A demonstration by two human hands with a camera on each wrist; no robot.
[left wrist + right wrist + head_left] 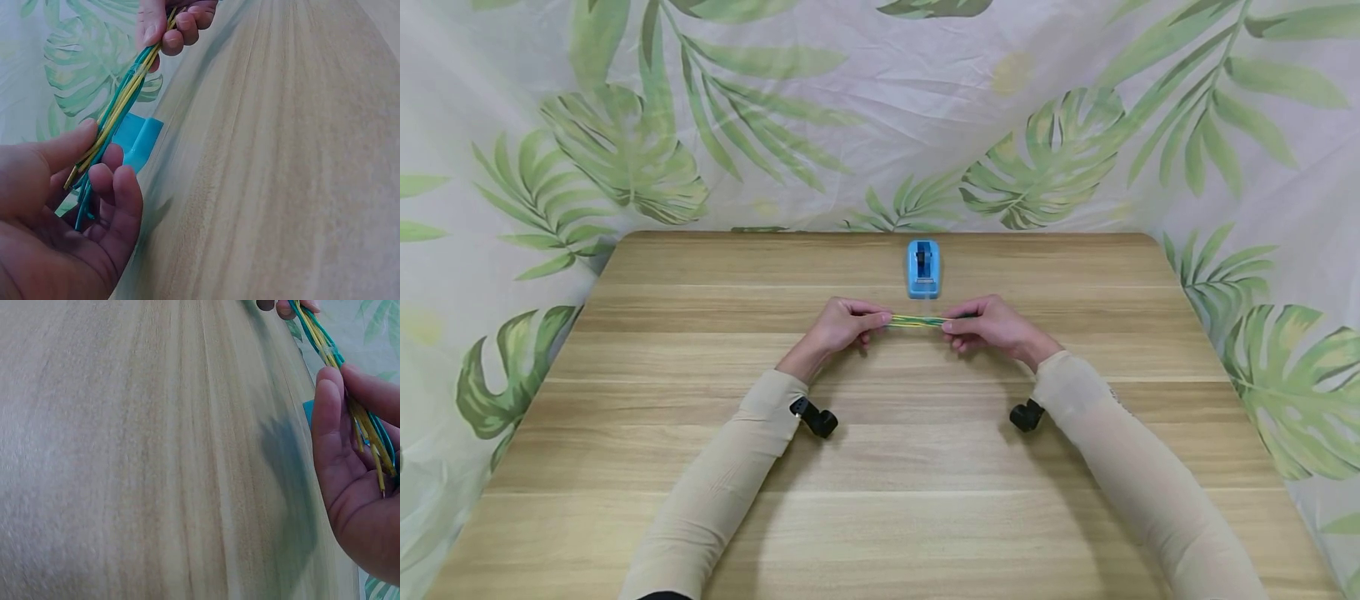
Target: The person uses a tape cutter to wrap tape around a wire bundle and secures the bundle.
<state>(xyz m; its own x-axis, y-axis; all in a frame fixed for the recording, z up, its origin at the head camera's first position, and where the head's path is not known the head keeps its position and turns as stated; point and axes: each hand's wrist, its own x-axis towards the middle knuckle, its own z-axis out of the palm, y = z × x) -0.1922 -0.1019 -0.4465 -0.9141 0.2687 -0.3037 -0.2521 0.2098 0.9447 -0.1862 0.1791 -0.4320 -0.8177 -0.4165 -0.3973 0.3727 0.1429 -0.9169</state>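
Observation:
A bundle of thin green and yellow wires (916,321) stretches between the two hands, above the table. My left hand (848,323) pinches its left end between thumb and fingers; loose wire ends poke out past the thumb in the left wrist view. At the other end, my right hand (988,325) pinches the bundle, and several wire tips lie over the palm in the right wrist view. A strip of clear tape (327,351) shows around the wires close to the right fingertips. Just beyond the hands stands a blue tape dispenser (923,268).
The wood-grain table (917,500) runs back to a leaf-patterned cloth (880,108) hanging behind it. The dispenser sits near the table's far edge. Black wrist cameras (815,417) jut inward from both sleeves.

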